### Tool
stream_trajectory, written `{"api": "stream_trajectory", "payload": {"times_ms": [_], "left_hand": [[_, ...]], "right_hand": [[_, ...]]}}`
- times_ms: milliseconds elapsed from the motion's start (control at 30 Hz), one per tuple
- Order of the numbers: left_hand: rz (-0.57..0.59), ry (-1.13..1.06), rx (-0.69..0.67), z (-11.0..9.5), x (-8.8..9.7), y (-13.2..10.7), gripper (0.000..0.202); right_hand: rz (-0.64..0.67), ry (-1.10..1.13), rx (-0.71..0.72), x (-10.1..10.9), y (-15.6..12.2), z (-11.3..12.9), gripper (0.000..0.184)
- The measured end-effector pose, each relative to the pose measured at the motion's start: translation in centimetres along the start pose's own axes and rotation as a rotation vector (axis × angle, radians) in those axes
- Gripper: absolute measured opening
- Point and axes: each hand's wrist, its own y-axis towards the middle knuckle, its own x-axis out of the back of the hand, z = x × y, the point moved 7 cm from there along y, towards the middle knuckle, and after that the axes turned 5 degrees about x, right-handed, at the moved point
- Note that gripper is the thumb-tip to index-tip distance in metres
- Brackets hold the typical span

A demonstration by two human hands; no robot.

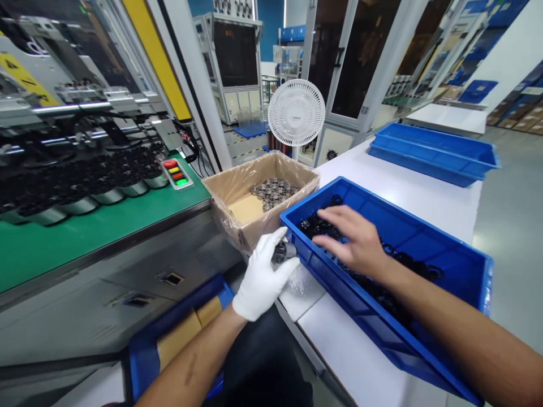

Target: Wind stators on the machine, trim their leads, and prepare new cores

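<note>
My left hand [263, 277] wears a white glove and is closed around a small grey and black cylindrical part [283, 252], held just off the near corner of a blue plastic bin [441, 243]. My bare right hand [352, 240] reaches into that bin with fingers spread flat over a pile of small black parts [314, 226]. A cardboard box [231, 189] lined with clear plastic stands just left of the bin and holds several grey and black cylindrical parts [272, 192].
A second blue bin [432, 152] sits farther back on the white table [416, 195]. A white fan [296, 113] stands behind the box. At left a green-topped machine [85, 232] carries rows of dark round fixtures and a button panel [177, 172]. A blue crate [178, 333] lies below.
</note>
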Motion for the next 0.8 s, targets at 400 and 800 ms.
{"api": "stream_trajectory", "payload": {"times_ms": [400, 800], "left_hand": [[0.208, -0.196, 0.119, 1.8, -1.6, -0.2, 0.042], [0.082, -0.379, 0.018, -2.0, 1.1, -3.7, 0.047]], "right_hand": [[0.973, -0.181, -0.675, -9.3, -7.8, -9.5, 0.029], [0.769, -0.216, -0.548, -5.4, -3.8, -8.7, 0.017]]}}
